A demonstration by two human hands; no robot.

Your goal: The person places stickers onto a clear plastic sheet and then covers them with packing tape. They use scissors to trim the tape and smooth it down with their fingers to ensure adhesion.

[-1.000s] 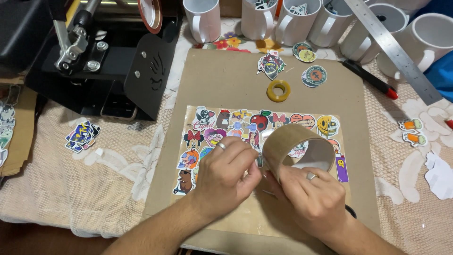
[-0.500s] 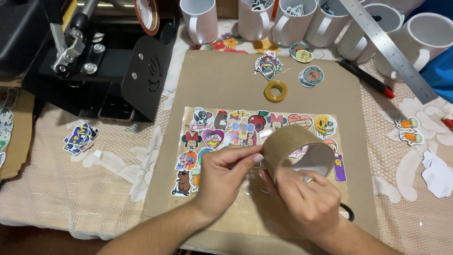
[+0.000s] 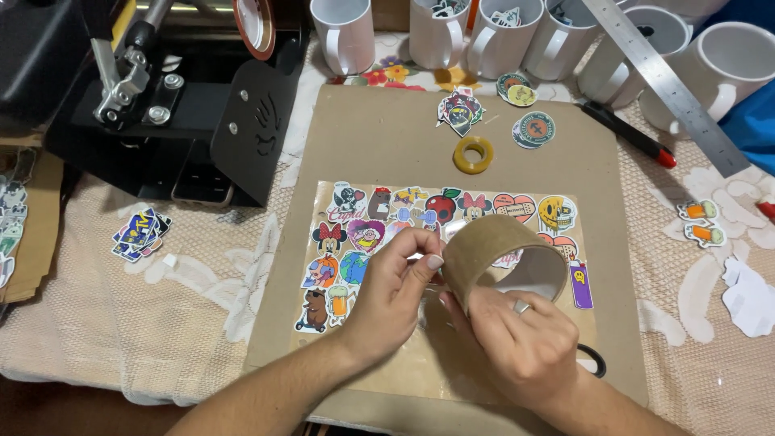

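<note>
Near the middle of the cardboard board (image 3: 387,137), over the sticker sheet (image 3: 363,234), the right hand (image 3: 525,343) gripped a light, stiff tape roll (image 3: 500,250) by its rim. The left hand (image 3: 391,295) pinched, probably, the thin, sticky tape end between narrow fingers (image 3: 428,262).

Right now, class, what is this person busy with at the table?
The right hand holds a wide roll of clear tape over a sheet of colourful stickers on a brown board. The left hand pinches at the roll's edge. White mugs stand behind it, beside a black press.
</note>
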